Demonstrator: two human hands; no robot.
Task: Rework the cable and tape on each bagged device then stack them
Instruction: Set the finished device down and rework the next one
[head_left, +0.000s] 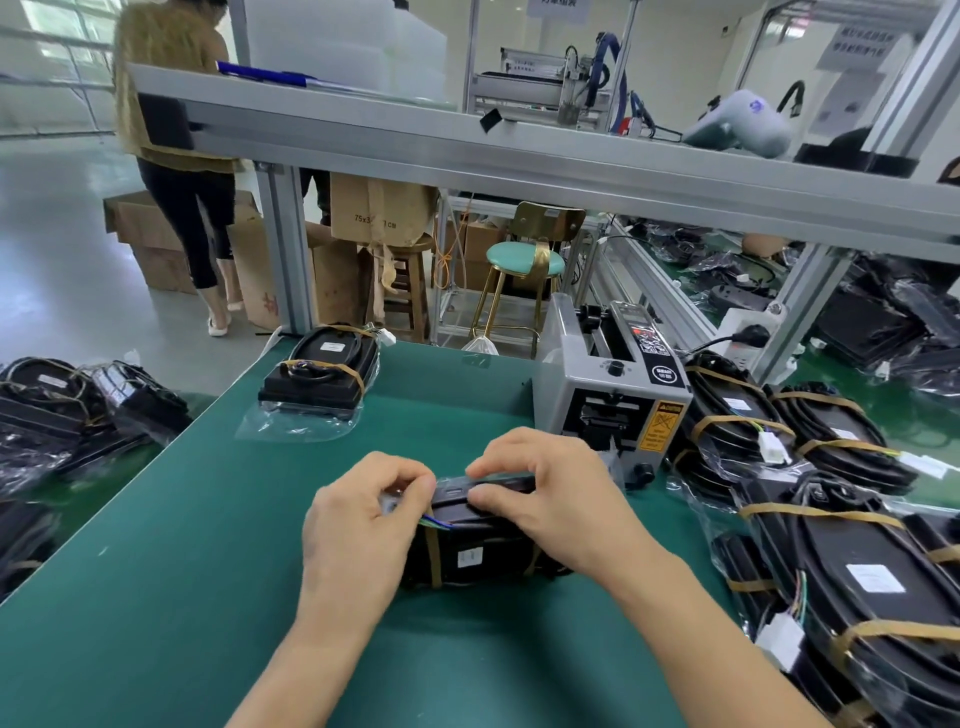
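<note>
A black bagged device (470, 551) with brown tape bands and a white label lies on the green mat (208, 545) in front of me. My left hand (358, 525) pinches something small at the device's upper left corner, beside coloured wires (436, 522). What it pinches is hidden by the fingers. My right hand (545, 493) grips the device's far top edge, fingers curled over it. Another taped, bagged device (317, 376) lies at the mat's far left.
A grey tape dispenser (615, 395) stands just beyond my right hand. Piles of taped black devices (831, 519) fill the right side, and more bagged ones (62, 410) lie at the left. An aluminium frame rail (467, 156) crosses overhead. A person (176, 156) stands far left.
</note>
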